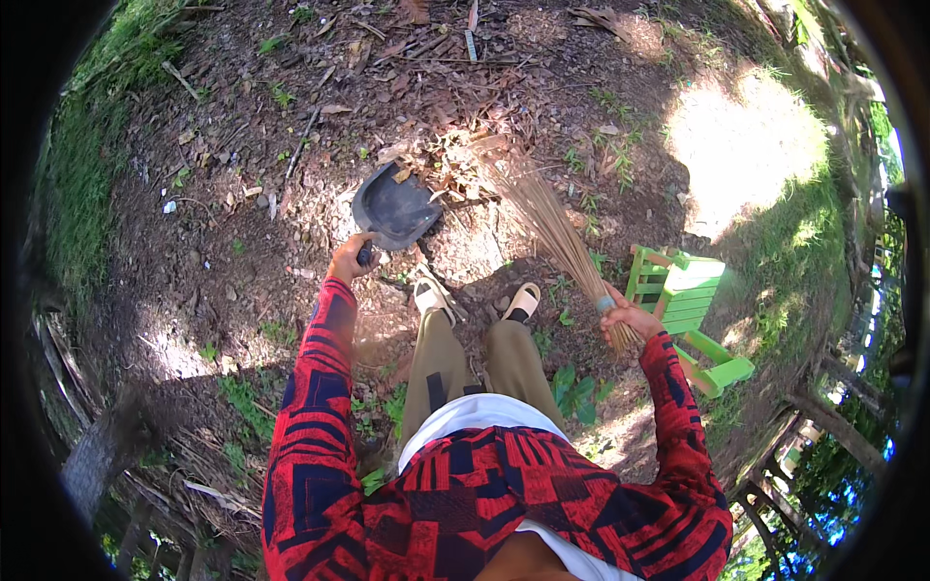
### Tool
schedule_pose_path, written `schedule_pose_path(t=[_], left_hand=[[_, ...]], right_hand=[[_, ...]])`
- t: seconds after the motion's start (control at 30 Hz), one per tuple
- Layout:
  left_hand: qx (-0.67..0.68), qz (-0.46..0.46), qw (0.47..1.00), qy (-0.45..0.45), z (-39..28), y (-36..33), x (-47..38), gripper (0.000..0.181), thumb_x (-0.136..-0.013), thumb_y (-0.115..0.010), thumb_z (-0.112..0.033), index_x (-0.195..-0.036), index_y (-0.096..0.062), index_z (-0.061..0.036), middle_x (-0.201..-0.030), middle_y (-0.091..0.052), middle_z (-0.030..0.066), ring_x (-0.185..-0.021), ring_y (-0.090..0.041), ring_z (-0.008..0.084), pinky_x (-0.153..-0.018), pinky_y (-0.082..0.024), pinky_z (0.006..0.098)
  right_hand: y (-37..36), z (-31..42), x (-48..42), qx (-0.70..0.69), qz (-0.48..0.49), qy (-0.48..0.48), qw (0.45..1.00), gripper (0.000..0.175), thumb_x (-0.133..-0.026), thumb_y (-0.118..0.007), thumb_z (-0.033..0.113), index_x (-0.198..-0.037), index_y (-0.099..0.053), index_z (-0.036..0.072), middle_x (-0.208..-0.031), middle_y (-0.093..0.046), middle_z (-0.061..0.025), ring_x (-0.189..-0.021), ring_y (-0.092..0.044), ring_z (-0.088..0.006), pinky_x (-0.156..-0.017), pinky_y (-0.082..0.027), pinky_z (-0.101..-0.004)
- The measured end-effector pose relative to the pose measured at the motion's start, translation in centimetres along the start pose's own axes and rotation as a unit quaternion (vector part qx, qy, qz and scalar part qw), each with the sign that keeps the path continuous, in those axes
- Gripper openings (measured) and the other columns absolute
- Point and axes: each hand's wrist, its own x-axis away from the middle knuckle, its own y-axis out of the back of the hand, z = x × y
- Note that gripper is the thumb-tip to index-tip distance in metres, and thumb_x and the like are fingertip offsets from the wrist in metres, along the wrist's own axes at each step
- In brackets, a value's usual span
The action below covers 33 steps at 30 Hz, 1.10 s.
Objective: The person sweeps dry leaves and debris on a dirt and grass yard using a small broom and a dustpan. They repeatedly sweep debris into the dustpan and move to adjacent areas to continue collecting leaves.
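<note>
My left hand [354, 257] grips the short handle of a black plastic dustpan [398, 207], held low over the soil ahead of my feet. A yellowish leaf lies at the pan's far edge, and most of its floor shows bare. My right hand [629, 318] is closed around the bound end of a stick broom [556, 225] made of thin stiff ribs, with a bluish band near the grip. The broom slants away to the left, its spread tips in a heap of dry leaves [458, 163]. That heap sits against the dustpan's right side.
A bright green slatted wooden chair [690, 294] stands just right of my right hand. Twigs, a long stick [299, 145] and leaf litter cover the dirt ahead. Grass [80, 196] borders the left, and a tree trunk [102, 457] rises at lower left.
</note>
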Motion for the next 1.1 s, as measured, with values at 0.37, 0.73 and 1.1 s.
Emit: schedule_pose_path(t=[0.37,0.73,1.1], left_hand=[[-0.064,-0.041,0.992,-0.104,0.6,-1.6,1.9,0.023,-0.078,-0.059,-0.013,-0.093,-0.047,-0.0018,-0.08,-0.042,0.0073,-0.07,-0.05,0.0245,-0.063,-0.053,0.0414],[-0.504,-0.031,0.761,-0.408,2.0,-3.2,0.6,0.032,-0.072,-0.065,-0.027,-0.09,-0.058,-0.0012,-0.079,-0.052,0.0109,-0.073,-0.051,0.0187,-0.066,-0.049,0.0329],[-0.655,-0.083,0.579,-0.479,1.5,-2.0,4.0,0.025,-0.072,-0.068,-0.02,-0.084,-0.058,-0.001,-0.063,-0.047,0.0035,-0.059,-0.049,0.0172,-0.06,-0.048,0.026]], right_hand=[[6.0,-4.0,-17.0,0.013,-0.068,0.027,0.997,0.016,-0.068,-0.06,0.015,-0.083,-0.055,0.01,-0.068,-0.056,-0.0033,-0.061,-0.055,-0.0153,-0.059,-0.045,-0.0278],[-7.9,-5.6,-18.7,0.285,0.132,0.25,0.916,0.031,-0.083,-0.047,0.027,-0.1,-0.055,0.002,-0.09,-0.058,-0.0095,-0.093,-0.051,-0.0231,-0.088,-0.034,-0.0335],[-10.7,-2.5,-10.0,0.085,0.146,-0.007,0.986,0.093,-0.068,-0.06,0.004,-0.135,0.005,0.005,-0.075,-0.055,-0.0088,-0.065,-0.056,-0.0154,-0.057,-0.047,-0.0293]])
